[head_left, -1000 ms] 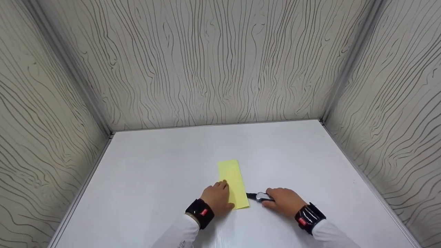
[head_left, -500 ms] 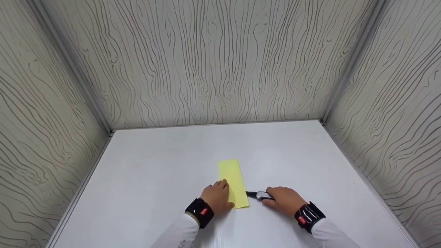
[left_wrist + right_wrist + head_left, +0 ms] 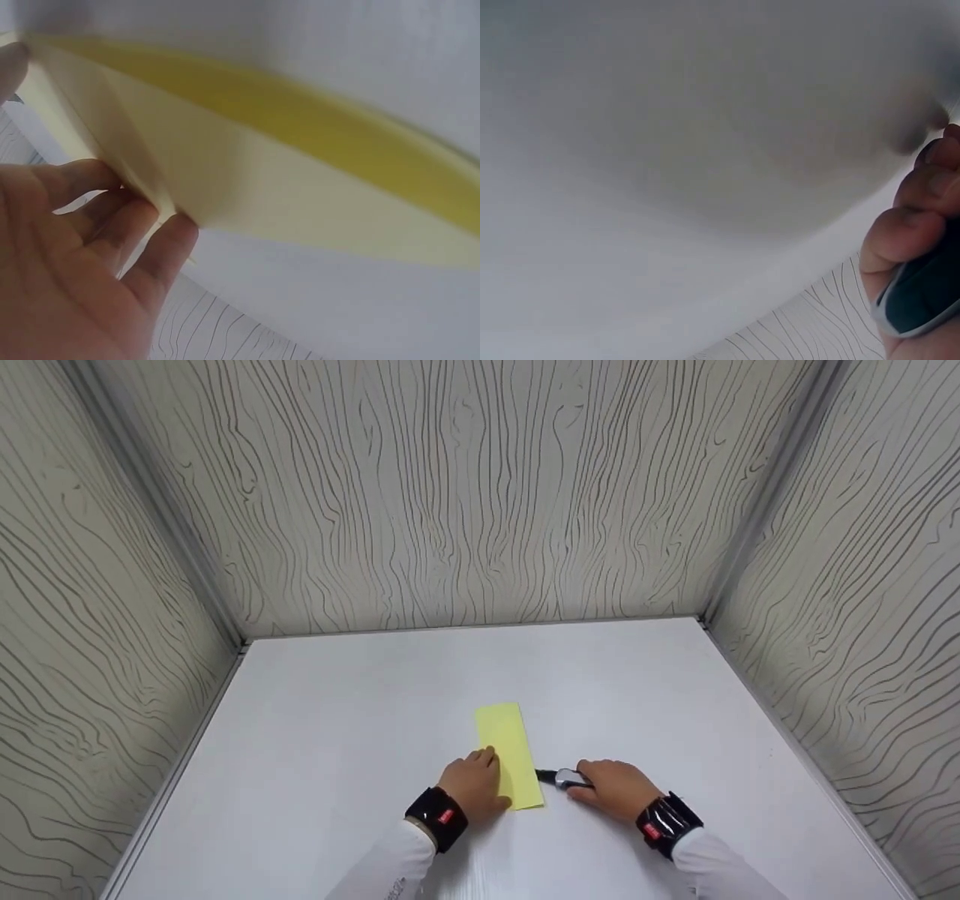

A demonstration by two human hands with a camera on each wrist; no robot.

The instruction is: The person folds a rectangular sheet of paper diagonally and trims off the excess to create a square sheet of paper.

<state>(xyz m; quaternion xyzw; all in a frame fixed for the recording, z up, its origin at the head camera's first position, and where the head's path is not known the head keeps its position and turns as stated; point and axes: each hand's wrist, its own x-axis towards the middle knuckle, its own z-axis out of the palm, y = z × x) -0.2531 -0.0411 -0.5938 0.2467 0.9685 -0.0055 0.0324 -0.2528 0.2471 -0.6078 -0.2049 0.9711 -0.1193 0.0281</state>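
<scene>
A folded sheet of yellow paper lies lengthwise on the white table, its layers bowed slightly apart along one side in the left wrist view. Across its left part rests my left hand, pressing with fingertips and thumb. Those fingertips touch the pale face of the paper in the left wrist view. My right hand grips a utility knife with a silver and black handle. Its dark front end meets the paper's right edge; the blade is hidden there. Curled fingers surround the dark handle in the right wrist view.
The white tabletop extends around both hands. Wood-grain panels with grey metal corner posts enclose it at the back and both sides. Each wrist wears a black strap.
My right hand has moved the utility knife slightly away from me along the paper's right edge. My left hand stays in place on the paper.
</scene>
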